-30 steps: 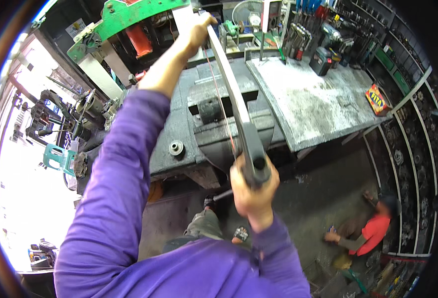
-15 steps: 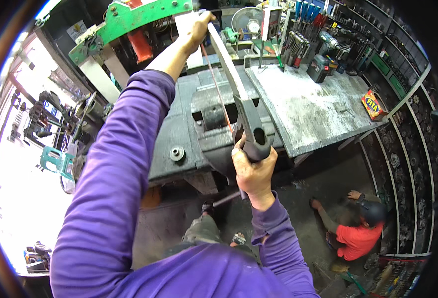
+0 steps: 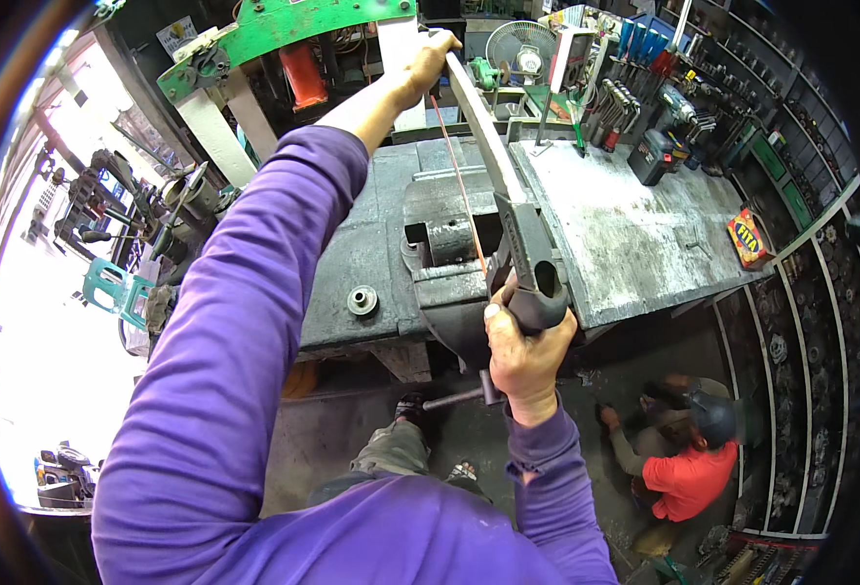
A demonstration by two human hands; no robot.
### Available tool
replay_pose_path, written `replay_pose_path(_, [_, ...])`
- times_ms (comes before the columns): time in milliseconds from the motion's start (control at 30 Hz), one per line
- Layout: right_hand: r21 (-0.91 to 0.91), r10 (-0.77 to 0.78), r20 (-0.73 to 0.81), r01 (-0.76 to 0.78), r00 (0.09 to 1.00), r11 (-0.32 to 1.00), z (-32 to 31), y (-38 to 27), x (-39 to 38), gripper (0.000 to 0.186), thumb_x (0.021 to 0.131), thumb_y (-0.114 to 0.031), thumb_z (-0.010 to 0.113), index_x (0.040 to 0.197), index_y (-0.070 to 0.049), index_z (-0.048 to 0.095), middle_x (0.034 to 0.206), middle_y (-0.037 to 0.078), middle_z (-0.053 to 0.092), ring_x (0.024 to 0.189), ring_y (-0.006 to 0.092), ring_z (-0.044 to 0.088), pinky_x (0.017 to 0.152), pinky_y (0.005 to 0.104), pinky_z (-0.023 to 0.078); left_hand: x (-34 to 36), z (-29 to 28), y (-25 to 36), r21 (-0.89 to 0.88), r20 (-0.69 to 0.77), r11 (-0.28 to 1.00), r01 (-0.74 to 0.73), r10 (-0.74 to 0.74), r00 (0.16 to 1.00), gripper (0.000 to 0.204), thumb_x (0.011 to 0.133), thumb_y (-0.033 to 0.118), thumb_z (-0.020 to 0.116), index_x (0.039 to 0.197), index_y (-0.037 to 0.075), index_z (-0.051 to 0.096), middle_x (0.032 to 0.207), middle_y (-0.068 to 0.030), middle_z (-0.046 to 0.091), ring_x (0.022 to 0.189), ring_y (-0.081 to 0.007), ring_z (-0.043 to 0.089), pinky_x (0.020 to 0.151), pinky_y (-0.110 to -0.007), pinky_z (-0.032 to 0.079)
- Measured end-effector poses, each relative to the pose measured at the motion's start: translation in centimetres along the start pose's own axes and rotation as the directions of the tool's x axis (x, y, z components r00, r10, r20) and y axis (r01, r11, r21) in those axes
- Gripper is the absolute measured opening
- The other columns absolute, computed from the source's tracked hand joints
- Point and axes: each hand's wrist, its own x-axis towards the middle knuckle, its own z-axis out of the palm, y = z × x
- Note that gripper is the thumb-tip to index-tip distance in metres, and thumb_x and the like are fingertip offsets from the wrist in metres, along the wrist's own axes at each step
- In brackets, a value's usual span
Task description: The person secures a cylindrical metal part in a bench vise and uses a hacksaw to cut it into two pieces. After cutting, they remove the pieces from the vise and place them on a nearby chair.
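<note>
A hacksaw (image 3: 488, 136) with a long metal frame and thin orange blade reaches away from me over a bench vise (image 3: 454, 300). My left hand (image 3: 420, 68) grips its far end, and my right hand (image 3: 527, 351) is closed round its dark handle above the vise's front. A dark cylindrical piece (image 3: 449, 237) lies at the vise jaws beneath the blade; whether the blade touches it, I cannot tell. A small flanged metal part (image 3: 363, 300) sits on the metal bench (image 3: 342, 327) left of the vise.
A pale plate (image 3: 625, 244) on the right carries a yellow-red box (image 3: 747, 237) and tool racks (image 3: 615, 114). A green press frame (image 3: 303, 24) stands behind, machinery (image 3: 162, 224) at left, shelving (image 3: 800, 390) at right. A co-worker (image 3: 688, 468) in red crouches low at right.
The bench and vise appear slightly farther right in the picture, as do both hands with the hacksaw. The co-worker has bent forward and shifted left, arms closer to the body.
</note>
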Motion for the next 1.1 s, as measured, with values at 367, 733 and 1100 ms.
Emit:
replay_pose_path(367, [-0.242, -0.252, 0.085, 0.265, 0.964, 0.933, -5.1, -7.3, -10.2, 0.023, 0.073, -0.008, 0.070, 0.095, -0.002, 0.067, 0.077, 0.014, 0.069, 0.063, 0.0288, 0.067, 0.066, 0.0394, 0.057, -12.7, 3.2, 4.5, 0.037, 0.135, 0.996, 0.079, -0.083, 0.987, 0.029, 0.099, 0.026, 0.054, 0.106, 0.000, 0.065, 0.107, -0.0227, 0.063, 0.105, -0.0344, 0.060, 0.094, -0.042, 0.047])
replay_pose_path(733, [-0.334, -0.189, 0.075, 0.203, 0.979, 0.920, -3.9, -3.5, -8.8, 0.013, 0.078, 0.001, 0.069, 0.088, -0.002, 0.062, 0.077, 0.009, 0.063, 0.063, 0.0227, 0.064, 0.061, 0.0337, 0.052, -7.7, 2.5, -0.2, 0.310, 0.067, 0.911, -0.272, 0.265, 0.962, 0.026, 0.102, 0.020, 0.048, 0.111, 0.002, 0.065, 0.100, -0.0193, 0.066, 0.098, -0.0320, 0.062, 0.092, -0.040, 0.047])
replay_pose_path(1100, [-0.103, -0.240, 0.040, 0.243, 0.970, 0.965, 0.9, -0.9, 1.0, 0.012, 0.082, -0.002, 0.070, 0.086, -0.002, 0.059, 0.074, 0.007, 0.063, 0.063, 0.0184, 0.062, 0.061, 0.0332, 0.051, 0.3, 1.0, -0.7, 0.101, -0.002, 0.984, -0.146, 0.147, 0.989, 0.022, 0.100, 0.016, 0.049, 0.111, 0.006, 0.065, 0.085, -0.0076, 0.057, 0.079, -0.0201, 0.055, 0.074, -0.037, 0.047])
